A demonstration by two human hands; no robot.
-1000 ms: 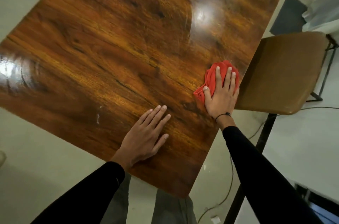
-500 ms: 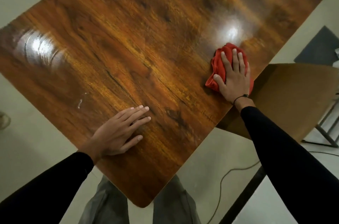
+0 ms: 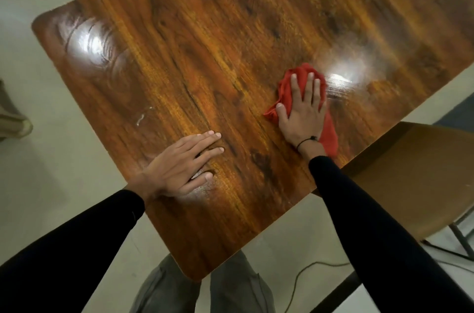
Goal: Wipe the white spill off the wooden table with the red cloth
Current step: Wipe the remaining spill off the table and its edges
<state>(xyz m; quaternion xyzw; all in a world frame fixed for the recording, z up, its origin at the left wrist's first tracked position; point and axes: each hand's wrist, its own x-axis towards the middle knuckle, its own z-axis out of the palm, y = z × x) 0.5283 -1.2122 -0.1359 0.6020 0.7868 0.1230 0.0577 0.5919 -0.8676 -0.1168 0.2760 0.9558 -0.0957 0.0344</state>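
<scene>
The red cloth (image 3: 287, 89) lies bunched on the wooden table (image 3: 205, 56), right of its middle. My right hand (image 3: 302, 112) presses flat on the cloth with straight fingers spread. A thin white streak of spill (image 3: 142, 116) shows on the wood to the left, well apart from the cloth. My left hand (image 3: 179, 169) rests flat on the table near its front edge, just below and right of that streak, holding nothing.
A brown chair seat (image 3: 415, 174) stands close against the table's right edge, with metal legs beneath. A cable (image 3: 307, 274) runs over the pale floor below the table. A shoe-like object (image 3: 12, 120) lies on the floor at the far left.
My right hand has slid the red cloth from the table's right edge inward toward the middle. The view has shifted, and my left hand stays flat on the table.
</scene>
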